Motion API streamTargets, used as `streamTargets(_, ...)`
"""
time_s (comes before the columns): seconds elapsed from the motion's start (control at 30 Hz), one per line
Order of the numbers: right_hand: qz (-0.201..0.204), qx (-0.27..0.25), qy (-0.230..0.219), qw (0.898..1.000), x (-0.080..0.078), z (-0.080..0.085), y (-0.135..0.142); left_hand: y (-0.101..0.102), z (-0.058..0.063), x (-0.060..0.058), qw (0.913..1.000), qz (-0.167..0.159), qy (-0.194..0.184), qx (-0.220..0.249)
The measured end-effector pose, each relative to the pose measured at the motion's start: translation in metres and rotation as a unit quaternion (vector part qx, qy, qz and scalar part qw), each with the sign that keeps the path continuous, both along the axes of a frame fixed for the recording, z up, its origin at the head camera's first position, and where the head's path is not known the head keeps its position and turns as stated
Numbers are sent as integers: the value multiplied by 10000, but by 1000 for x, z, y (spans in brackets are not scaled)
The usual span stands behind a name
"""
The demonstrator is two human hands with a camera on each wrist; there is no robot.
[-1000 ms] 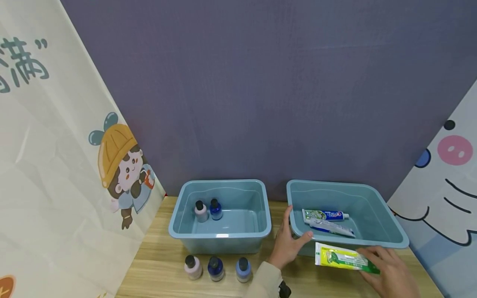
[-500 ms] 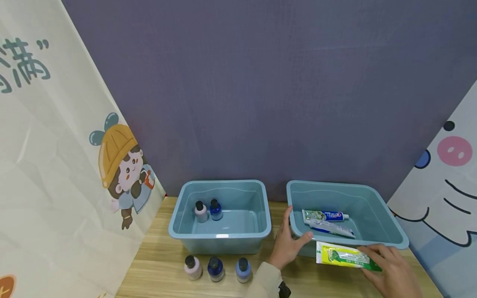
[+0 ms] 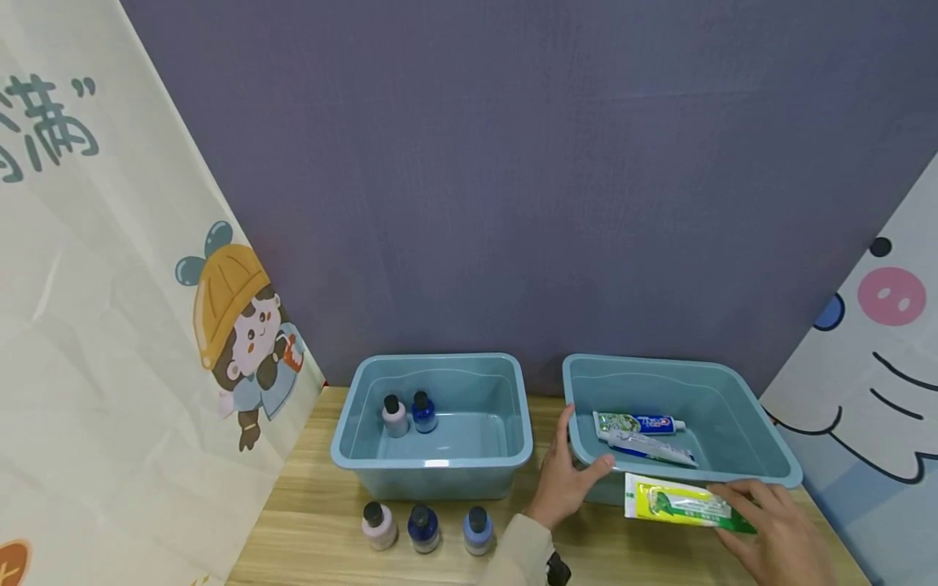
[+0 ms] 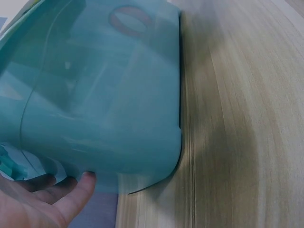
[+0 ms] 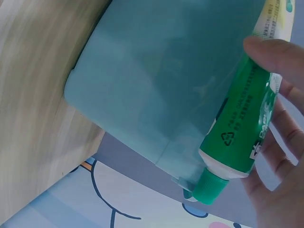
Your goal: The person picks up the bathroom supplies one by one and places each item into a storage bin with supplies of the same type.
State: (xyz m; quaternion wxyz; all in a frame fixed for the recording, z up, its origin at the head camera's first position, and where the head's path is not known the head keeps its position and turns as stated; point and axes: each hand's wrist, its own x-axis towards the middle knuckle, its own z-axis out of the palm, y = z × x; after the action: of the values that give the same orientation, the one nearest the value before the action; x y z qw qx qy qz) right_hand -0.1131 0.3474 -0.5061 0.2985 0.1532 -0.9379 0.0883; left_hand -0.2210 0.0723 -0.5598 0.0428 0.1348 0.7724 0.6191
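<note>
My right hand (image 3: 777, 533) pinches a yellow and green toothpaste tube (image 3: 677, 502) between thumb and fingers, just in front of the right blue bin (image 3: 681, 366). In the right wrist view the tube's green cap (image 5: 210, 186) points away from the hand, beside the bin wall. My left hand (image 3: 564, 480) grips that bin at its left front corner, thumb at the front rim and fingers along the left side. The left wrist view shows its fingers (image 4: 78, 192) against the bin wall. Inside the bin lie two toothpaste tubes, one blue and green (image 3: 637, 423), one mostly white (image 3: 648, 448).
Left of my left hand stands another blue bin (image 3: 432, 464) with a pink bottle (image 3: 396, 419) and a dark blue bottle (image 3: 423, 415) inside. On the wooden table before it are a pink (image 3: 379, 529), a dark blue (image 3: 423, 531) and a light blue bottle (image 3: 478, 533).
The held tube and my right hand have shifted slightly to the right along the bin's front. My left hand keeps its place on the bin.
</note>
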Motion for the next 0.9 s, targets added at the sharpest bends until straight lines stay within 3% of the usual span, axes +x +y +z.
streamTargets(0.43, 76, 0, 211, 9997, 0, 9, 1, -1, 2, 1, 10000, -27, 16, -24)
streamTargets(0.63, -206, 53, 26, 9998, 1, 14, -1, 0, 1, 1, 10000, 31, 6, -23)
streamTargets(0.9, -175, -55, -6, 9998, 0, 19, 2, 0, 1, 1, 10000, 33, 4, -31)
